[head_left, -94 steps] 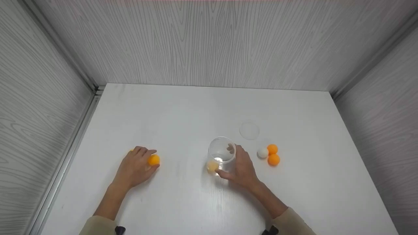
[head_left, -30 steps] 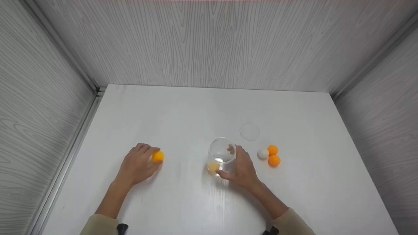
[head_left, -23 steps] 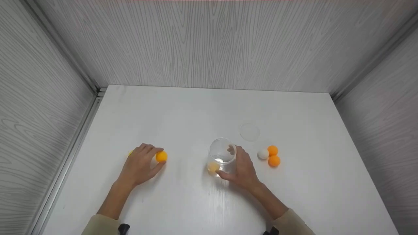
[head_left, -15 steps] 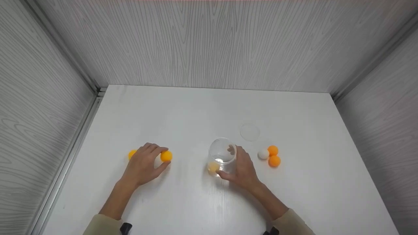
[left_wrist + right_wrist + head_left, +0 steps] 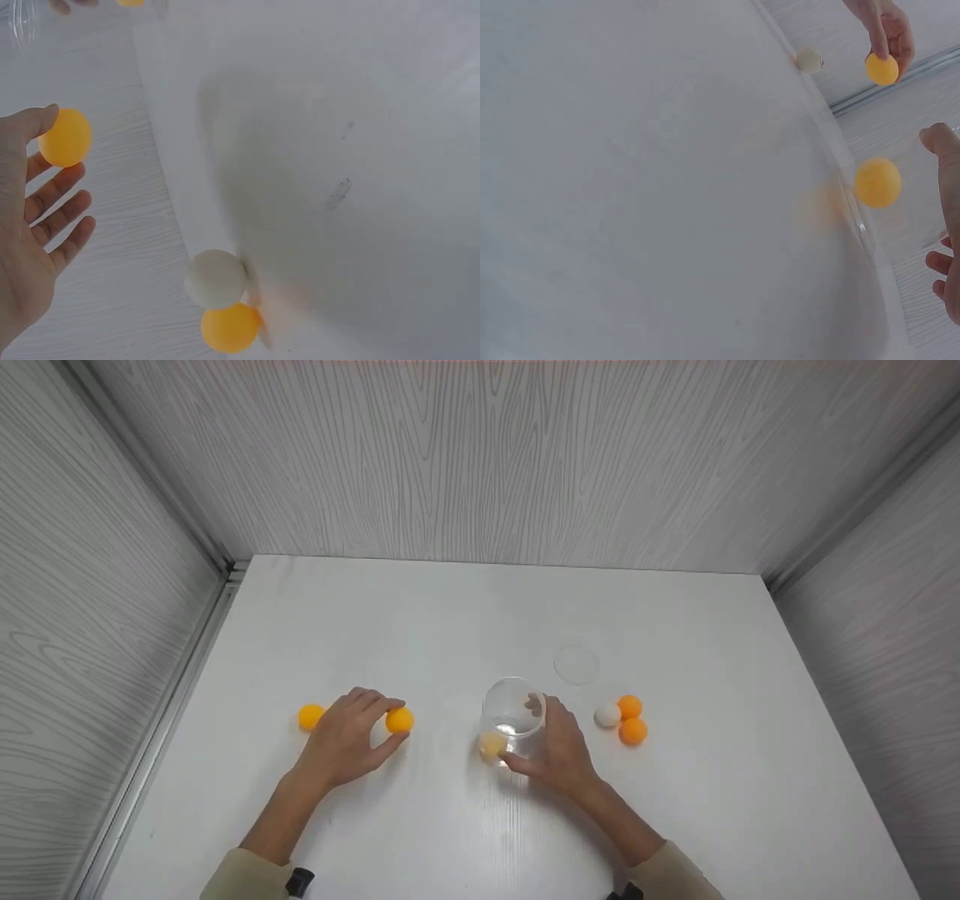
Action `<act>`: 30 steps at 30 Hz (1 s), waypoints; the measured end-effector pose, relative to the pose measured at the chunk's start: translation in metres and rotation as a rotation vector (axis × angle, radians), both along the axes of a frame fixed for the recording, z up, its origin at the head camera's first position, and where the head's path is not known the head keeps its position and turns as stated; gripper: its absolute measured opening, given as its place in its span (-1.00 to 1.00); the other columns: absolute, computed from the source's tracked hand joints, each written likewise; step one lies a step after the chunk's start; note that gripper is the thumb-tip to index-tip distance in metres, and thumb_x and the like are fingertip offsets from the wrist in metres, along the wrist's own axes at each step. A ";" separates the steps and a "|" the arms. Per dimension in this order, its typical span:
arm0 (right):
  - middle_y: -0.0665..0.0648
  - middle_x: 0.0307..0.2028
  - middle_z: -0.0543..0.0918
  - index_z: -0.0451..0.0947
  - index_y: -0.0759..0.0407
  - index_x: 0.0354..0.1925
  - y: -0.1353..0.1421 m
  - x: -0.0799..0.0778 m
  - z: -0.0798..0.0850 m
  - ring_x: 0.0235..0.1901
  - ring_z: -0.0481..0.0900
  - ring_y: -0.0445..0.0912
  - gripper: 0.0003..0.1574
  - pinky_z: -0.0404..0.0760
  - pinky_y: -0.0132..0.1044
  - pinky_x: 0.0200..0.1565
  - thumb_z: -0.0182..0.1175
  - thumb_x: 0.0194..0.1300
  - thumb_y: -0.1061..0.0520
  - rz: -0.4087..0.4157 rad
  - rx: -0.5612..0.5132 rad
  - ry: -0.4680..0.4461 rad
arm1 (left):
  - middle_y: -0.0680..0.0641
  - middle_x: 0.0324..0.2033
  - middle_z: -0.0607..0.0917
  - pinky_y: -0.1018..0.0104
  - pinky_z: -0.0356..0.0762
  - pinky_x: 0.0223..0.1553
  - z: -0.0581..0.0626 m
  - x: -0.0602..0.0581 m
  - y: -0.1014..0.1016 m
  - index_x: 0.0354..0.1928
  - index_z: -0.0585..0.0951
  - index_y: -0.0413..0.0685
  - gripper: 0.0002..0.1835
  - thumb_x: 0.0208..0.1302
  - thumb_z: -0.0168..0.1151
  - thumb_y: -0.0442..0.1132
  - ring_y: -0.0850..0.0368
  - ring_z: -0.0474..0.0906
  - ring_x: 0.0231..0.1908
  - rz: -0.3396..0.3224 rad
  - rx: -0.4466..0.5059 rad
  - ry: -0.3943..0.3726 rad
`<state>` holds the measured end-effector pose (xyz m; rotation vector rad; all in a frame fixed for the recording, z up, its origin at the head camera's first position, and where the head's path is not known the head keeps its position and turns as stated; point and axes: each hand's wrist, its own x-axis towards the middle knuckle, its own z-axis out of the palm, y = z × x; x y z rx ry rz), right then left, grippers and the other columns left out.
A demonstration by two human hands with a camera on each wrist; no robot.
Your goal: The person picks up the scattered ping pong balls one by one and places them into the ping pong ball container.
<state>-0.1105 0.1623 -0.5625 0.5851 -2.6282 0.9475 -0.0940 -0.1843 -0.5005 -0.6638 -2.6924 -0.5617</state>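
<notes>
My left hand (image 5: 345,742) pinches an orange ping-pong ball (image 5: 400,721) between thumb and fingertips, held off the table in the left wrist view. Behind that hand lie another orange ball (image 5: 310,717) and a white ball (image 5: 216,279), the white one mostly hidden in the head view. My right hand (image 5: 559,750) grips a clear, open-topped cylindrical container (image 5: 514,709) standing upright on the table, thumb at the near side and fingers round the far side. One orange ball (image 5: 877,182) sits at the bottom inside it.
Right of the container, a white ball (image 5: 607,715) and two orange balls (image 5: 633,731) lie together on the white table (image 5: 480,615). A clear round lid (image 5: 576,664) lies flat behind the container. Grey wood-grain panels (image 5: 480,457) wall in the back and both sides.
My left hand has moved right with the pinched orange ball, toward the container, uncovering the orange ball behind it. My right hand and the container have stayed in place.
</notes>
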 end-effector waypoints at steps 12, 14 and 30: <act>0.22 0.07 0.66 0.36 0.31 0.29 0.000 0.000 0.002 0.04 0.62 0.12 0.15 0.65 0.05 0.13 0.61 -0.07 -0.23 0.024 -0.028 0.047 | 0.02 -0.11 0.81 0.18 0.75 0.07 0.005 0.001 0.006 0.10 0.73 0.04 -0.59 0.25 0.53 -0.02 0.06 0.68 -0.07 -0.017 0.010 -0.008; 0.23 0.07 0.66 0.36 0.31 0.28 0.000 0.000 0.002 0.04 0.62 0.12 0.14 0.65 0.06 0.12 0.62 -0.07 -0.23 0.022 -0.028 0.042 | 0.03 -0.10 0.81 0.19 0.75 0.06 0.006 0.001 0.007 0.10 0.73 0.04 -0.59 0.25 0.53 -0.02 0.07 0.68 -0.07 -0.017 0.018 -0.010; 0.23 0.08 0.64 0.35 0.29 0.30 0.000 0.000 0.001 0.05 0.60 0.09 0.14 0.64 0.04 0.14 0.60 -0.05 -0.24 0.016 0.002 0.040 | 0.04 -0.15 0.79 0.21 0.75 0.02 0.020 -0.003 0.021 0.08 0.73 0.03 -0.59 0.25 0.53 -0.02 0.08 0.67 -0.09 -0.059 0.045 0.046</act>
